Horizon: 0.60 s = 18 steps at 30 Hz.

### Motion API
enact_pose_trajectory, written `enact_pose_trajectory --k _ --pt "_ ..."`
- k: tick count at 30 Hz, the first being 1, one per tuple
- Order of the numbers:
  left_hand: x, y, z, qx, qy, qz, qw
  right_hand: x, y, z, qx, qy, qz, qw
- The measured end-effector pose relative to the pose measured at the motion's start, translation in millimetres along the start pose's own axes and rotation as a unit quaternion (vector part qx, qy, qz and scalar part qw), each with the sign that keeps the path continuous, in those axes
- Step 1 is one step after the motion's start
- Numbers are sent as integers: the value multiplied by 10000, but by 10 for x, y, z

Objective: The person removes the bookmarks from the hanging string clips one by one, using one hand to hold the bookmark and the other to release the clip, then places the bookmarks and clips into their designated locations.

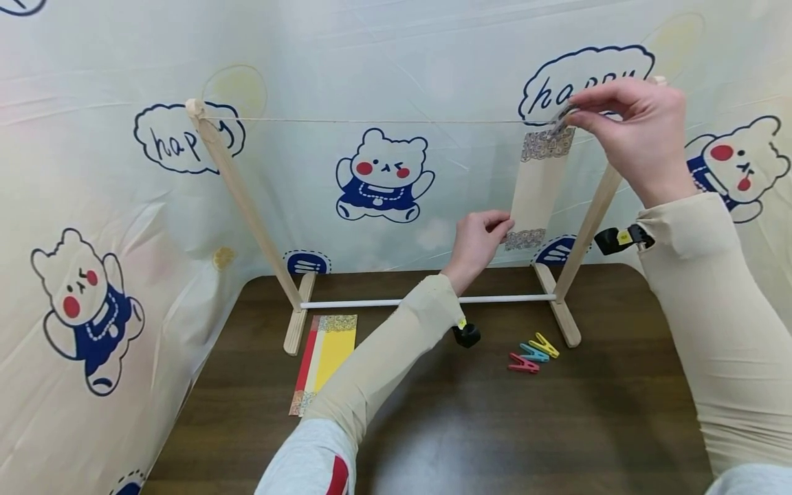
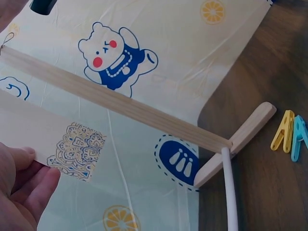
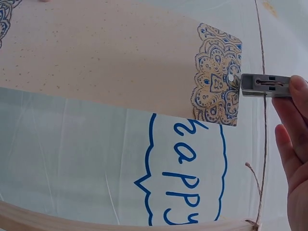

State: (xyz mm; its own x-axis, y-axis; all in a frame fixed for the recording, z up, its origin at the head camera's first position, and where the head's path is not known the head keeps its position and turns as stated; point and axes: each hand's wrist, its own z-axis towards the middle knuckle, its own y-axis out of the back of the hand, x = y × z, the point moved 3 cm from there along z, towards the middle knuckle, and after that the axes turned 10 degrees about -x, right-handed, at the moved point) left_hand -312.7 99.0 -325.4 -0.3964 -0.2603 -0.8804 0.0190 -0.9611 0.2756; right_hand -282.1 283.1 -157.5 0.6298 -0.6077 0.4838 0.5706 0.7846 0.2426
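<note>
A cream bookmark [image 1: 537, 189] with lacy patterned ends hangs upright below a thin string [image 1: 371, 122] at the right of the head view. My left hand [image 1: 478, 242] pinches its lower left edge between thumb and fingers. My right hand [image 1: 643, 134] pinches a grey clothespin [image 3: 252, 85] at the string. In the right wrist view the clothespin lies across the string, its tip at the bookmark's top edge beside a small hole. Whether its tip grips the paper, I cannot tell.
The string runs between two wooden posts [image 1: 244, 199], joined low down by a white rod [image 1: 353, 303]. On the brown table [image 1: 458, 426] lie red, cream and yellow bookmarks [image 1: 334, 350] at left. Yellow, blue and red clothespins [image 1: 524, 364] lie at right. Bear-printed cloth [image 1: 297, 185] hangs behind.
</note>
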Motion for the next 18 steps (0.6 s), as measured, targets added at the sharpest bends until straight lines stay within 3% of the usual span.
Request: enact_pose_trajectory --k 11,18 --pt "6 19 -33 -4 24 80 10000 131 -8 -6 -320 -9 79 9995" --pt "12 16 -70 66 -10 -5 10000 218 33 -26 -427 -189 496 9977"
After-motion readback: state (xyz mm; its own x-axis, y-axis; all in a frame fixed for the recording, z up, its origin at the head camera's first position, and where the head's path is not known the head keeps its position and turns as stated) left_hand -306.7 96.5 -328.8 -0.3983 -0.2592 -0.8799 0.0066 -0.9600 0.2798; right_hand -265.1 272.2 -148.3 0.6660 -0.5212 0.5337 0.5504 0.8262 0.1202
